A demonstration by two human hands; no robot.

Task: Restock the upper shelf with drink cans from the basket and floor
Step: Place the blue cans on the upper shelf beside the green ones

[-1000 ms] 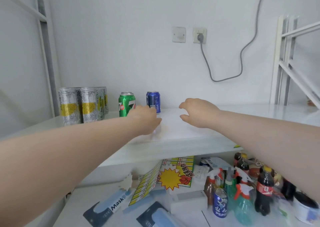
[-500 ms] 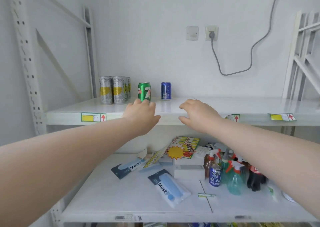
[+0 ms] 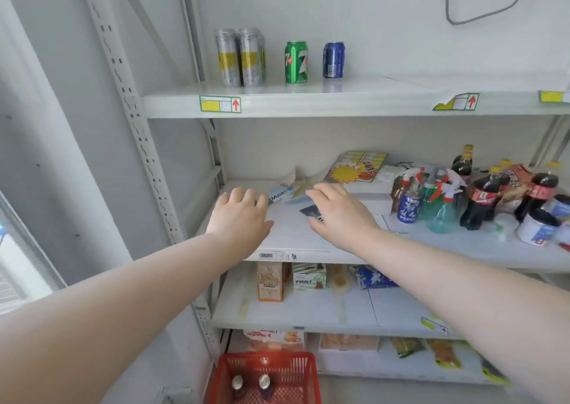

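**Head view: current status**

Your left hand (image 3: 239,218) and right hand (image 3: 339,215) reach out in front of the middle shelf (image 3: 293,237), fingers relaxed, holding nothing. On the upper shelf (image 3: 339,104), left end, stand silver cans (image 3: 240,58), a green can (image 3: 296,62) and a blue can (image 3: 333,60). The red basket (image 3: 296,382) sits low, below the shelves, with two drinks (image 3: 264,382) inside.

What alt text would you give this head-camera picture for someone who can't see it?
A left hand and a right hand, both open and empty, stretch toward a white rack. Its upper shelf holds silver cans, a green can and a blue can; a red basket at the bottom holds two drinks.
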